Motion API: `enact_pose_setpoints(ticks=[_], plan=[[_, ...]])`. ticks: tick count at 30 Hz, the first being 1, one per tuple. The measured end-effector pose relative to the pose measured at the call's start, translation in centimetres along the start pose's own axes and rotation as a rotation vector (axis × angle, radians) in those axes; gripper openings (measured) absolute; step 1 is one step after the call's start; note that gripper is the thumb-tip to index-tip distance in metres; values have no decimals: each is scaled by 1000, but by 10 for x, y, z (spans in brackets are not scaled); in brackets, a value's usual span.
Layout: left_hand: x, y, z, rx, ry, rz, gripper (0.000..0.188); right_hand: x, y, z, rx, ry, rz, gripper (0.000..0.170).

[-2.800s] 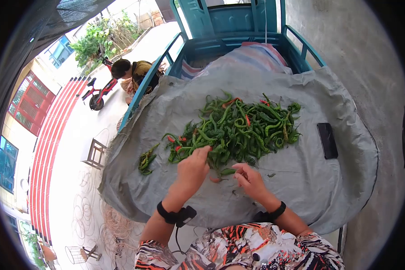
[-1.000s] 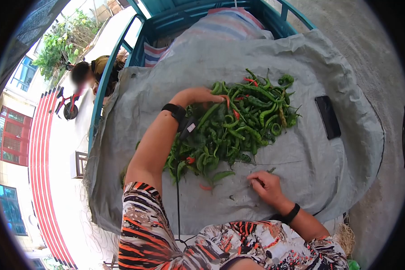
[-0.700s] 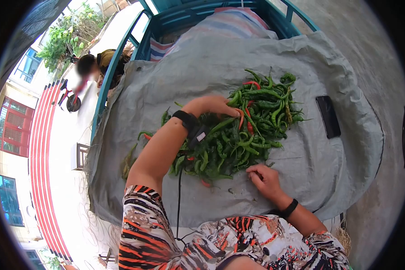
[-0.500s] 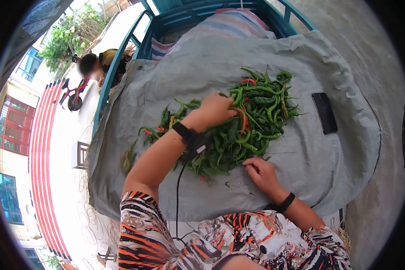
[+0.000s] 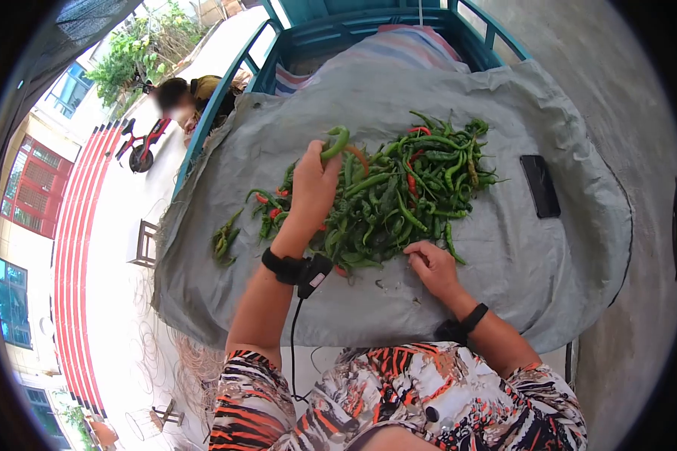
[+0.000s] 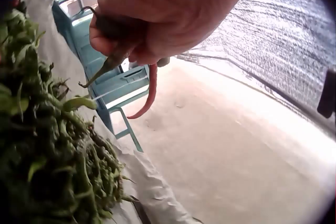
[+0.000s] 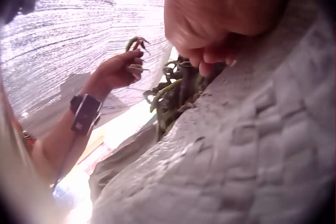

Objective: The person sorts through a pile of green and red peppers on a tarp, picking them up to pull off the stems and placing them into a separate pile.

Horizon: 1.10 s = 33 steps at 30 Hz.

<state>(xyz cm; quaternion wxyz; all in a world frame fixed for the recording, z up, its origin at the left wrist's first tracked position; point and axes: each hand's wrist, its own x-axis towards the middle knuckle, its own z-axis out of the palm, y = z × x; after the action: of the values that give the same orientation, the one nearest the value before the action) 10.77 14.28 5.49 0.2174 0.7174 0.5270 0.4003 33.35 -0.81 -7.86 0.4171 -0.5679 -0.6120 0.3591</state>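
Raised over the left part of the pile, my left hand (image 5: 314, 192) grips a few chili peppers. A curved green chili pepper (image 5: 339, 143) and a red chili pepper (image 5: 359, 156) stick out past its fingers. In the left wrist view the red one hangs below the fist, with a green tip beside it. The heap of long green chili peppers (image 5: 399, 207), mixed with some red ones, lies on a grey sheet (image 5: 496, 289). At the heap's front edge my right hand (image 5: 435, 269) rests on the sheet, fingers loosely curled, nothing visible in them.
A small separate bunch of chili peppers (image 5: 223, 239) lies left of the heap. On the right is a black phone (image 5: 540, 186). Behind rise the teal cart's rails (image 5: 508, 41) and a striped cloth (image 5: 399, 52). Another person (image 5: 210, 94) bends beyond the left rail.
My left hand reached into the far side of the heap, took hold of chili peppers there, then lifted them and drew back left. The right hand stays near the front edge.
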Motion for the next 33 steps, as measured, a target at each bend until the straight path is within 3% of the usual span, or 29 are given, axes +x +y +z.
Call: enact_pose_setpoints(ticks=[1, 4, 5, 9, 11, 13, 16, 17, 21, 24, 25, 27, 28, 30, 33], plan=[[-8, 0, -2, -119, -69, -112, 18, -1, 2, 0, 6, -12, 1, 14], [-27, 0, 4, -283, -117, -197, 22, -1, -6, 1, 328, -6, 103, 22], [-34, 3, 5, -378, -135, -237, 22, 2, -12, 0, 368, 33, 54, 25], [-58, 16, 18, -485, -223, -337, 21, 29, -93, -3, 574, 169, -57, 34], [-69, 18, 29, -563, -256, -368, 20, 41, -97, -3, 614, 85, -47, 34], [-77, 30, 25, -603, -283, -452, 26, 54, -84, -3, 575, -127, -12, 33], [-88, 12, 23, -859, -171, -570, 39, 49, -78, -6, 560, -91, 33, 32], [-89, 1, 22, -1009, -101, -751, 49, 48, -77, -9, 594, -79, 47, 32], [-108, -6, 7, -1079, 13, -652, 45, 52, -93, -29, 549, 131, -98, 32], [-115, -5, 7, -956, -56, -660, 40, 65, -113, -17, 508, 361, -308, 31], [-116, 2, 8, -873, -99, -627, 37, 67, -120, -12, 496, 331, -357, 33], [-119, 18, 8, -709, -175, -552, 31, 88, -100, 4, -2, 196, -625, 42], [-122, 22, 9, -688, -142, -518, 29, 84, -107, 12, -171, 136, -544, 50], [-125, 24, 10, -645, -71, -452, 26, 75, -108, 26, -146, 183, -495, 47], [-130, 18, 10, -703, -11, -379, 25, 61, -107, 32, 96, -50, -220, 39]])
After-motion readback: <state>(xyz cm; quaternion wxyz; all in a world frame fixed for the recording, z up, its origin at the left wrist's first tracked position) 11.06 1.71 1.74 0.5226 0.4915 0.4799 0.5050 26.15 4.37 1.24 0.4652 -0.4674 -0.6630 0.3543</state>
